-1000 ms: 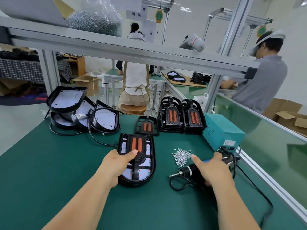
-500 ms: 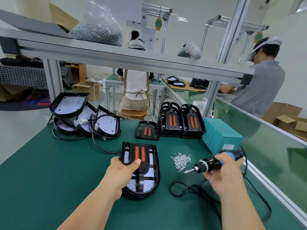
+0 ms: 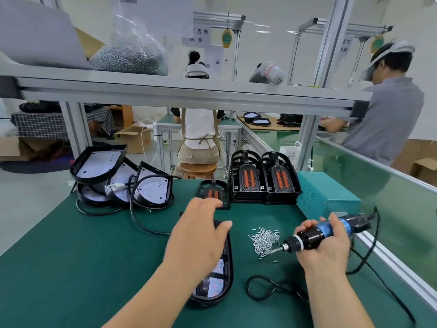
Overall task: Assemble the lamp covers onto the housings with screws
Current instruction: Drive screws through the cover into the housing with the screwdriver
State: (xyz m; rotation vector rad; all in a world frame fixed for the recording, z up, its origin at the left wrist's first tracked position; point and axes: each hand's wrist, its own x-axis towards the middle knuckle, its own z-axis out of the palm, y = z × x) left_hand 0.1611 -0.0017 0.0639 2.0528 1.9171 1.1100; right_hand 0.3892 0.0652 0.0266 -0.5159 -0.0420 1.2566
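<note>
lower centre of the frame: a lamp housing (image 3: pixel 218 284), black, with its cover fitted, is laid flat on the green table (image 3: pixel 71 268); its upper half is hidden by the left hand (image 3: pixel 197 235). the left hand is spread palm down over it, fingers apart and loosely extended, thumb out to the right; whether the palm touches the cover cannot be told.

lower right: a black cable (image 3: pixel 267 286) is looped on the table, just right of the housing.

right of centre: the right hand (image 3: pixel 322 246) is closed around an electric screwdriver (image 3: pixel 324 232), black and blue, fingers clamped on its barrel. the tool is held nearly level, its bit pointed left and slightly down at the edge of a loose pile of screws (image 3: pixel 263 240), which is set on the table between the two hands.

centre: a single lamp cover (image 3: pixel 216 192), black with orange strips, is laid flat beyond the left hand's fingertips and partly hidden by them.

centre right, further back: two stacks of lamp covers (image 3: pixel 262 179) are stood side by side, just left of a teal power box (image 3: pixel 326 195).

centre left: a heap of housings (image 3: pixel 123 178) with white inner plates is piled, some tilted, with a cord trailing across the table.

top of the frame: an aluminium shelf (image 3: pixel 189 93) is run across the view, and a clear bag of screws (image 3: pixel 132 56) is kept on it at upper left.

background: two other workers are seen at further benches, one seated at centre, one standing at upper right.
</note>
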